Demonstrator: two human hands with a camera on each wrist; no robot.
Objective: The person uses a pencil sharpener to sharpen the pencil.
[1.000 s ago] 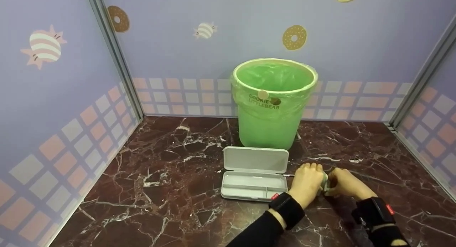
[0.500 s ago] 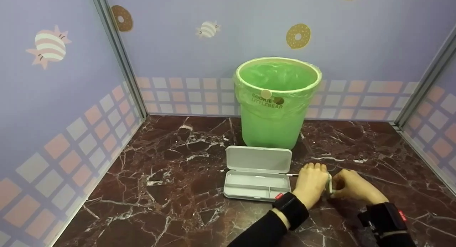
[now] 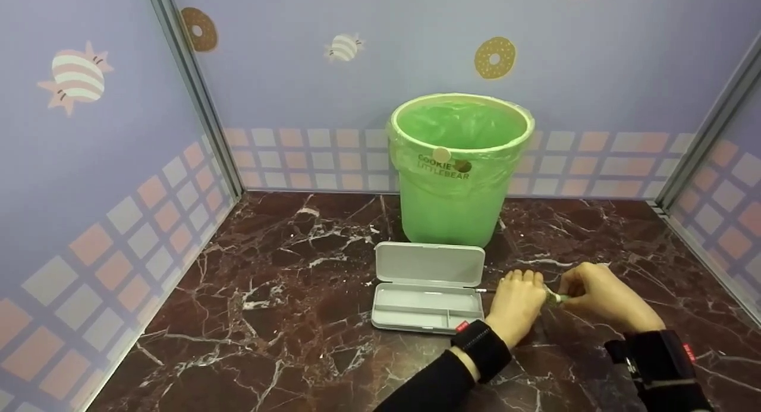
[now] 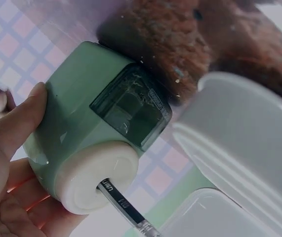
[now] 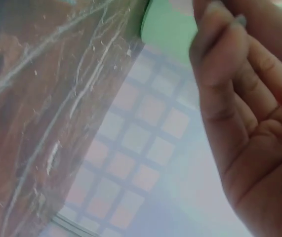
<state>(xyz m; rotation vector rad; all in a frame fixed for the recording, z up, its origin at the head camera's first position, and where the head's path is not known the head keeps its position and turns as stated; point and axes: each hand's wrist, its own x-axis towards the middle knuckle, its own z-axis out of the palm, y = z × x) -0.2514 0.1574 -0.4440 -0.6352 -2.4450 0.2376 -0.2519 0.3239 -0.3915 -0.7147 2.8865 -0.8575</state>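
A green hand-crank pencil sharpener with a cream front and a clear shavings window fills the left wrist view. My left hand grips its body, thumb along one side and fingers wrapped under the other. A dark pencil with silver lettering sticks out of the hole in the cream front. In the head view, the sharpener is mostly hidden behind my left hand. My right hand pinches the green crank handle on the sharpener's far end; in the right wrist view its thumb and finger are pressed together.
An open grey pencil case with a divided tray lies left of my left hand, its lid raised. Behind it stands a green bin with a plastic liner. Patterned panels wall in the dark marbled table.
My right hand has moved up and slightly right, swinging the crank from low beside the sharpener to a higher position. My left hand stays almost in place on the sharpener.
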